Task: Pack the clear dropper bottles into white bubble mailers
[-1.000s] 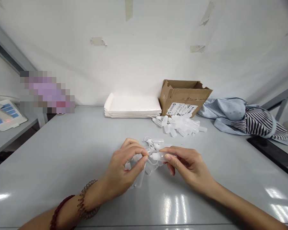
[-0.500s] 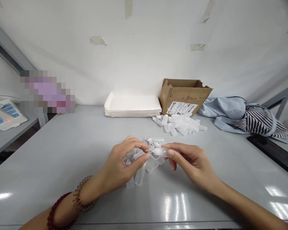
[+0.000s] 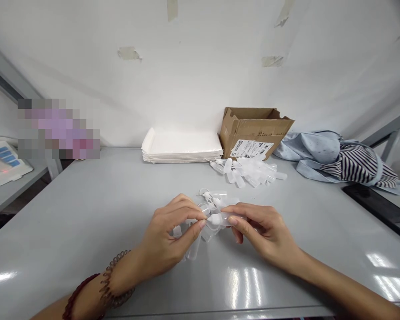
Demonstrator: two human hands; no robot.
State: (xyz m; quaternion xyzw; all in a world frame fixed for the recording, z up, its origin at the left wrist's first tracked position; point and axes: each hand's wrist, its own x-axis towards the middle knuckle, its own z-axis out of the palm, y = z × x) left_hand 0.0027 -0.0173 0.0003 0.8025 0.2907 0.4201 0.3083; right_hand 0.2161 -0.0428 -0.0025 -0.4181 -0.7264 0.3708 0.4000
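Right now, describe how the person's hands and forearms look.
The left hand is bare; a brownish see-through coil and a dark red band circle the left forearm. The right hand and right forearm are bare, with no band in view.

Behind the glossy grey worktop [image 3: 103,200] rises a white wall [image 3: 200,84] bearing torn tape strips [image 3: 129,53], while slanting grey bars [image 3: 6,71] flank the worktop, another grey surface [image 3: 15,190] lies left of it, and bright light reflections [image 3: 234,286] streak its near part.
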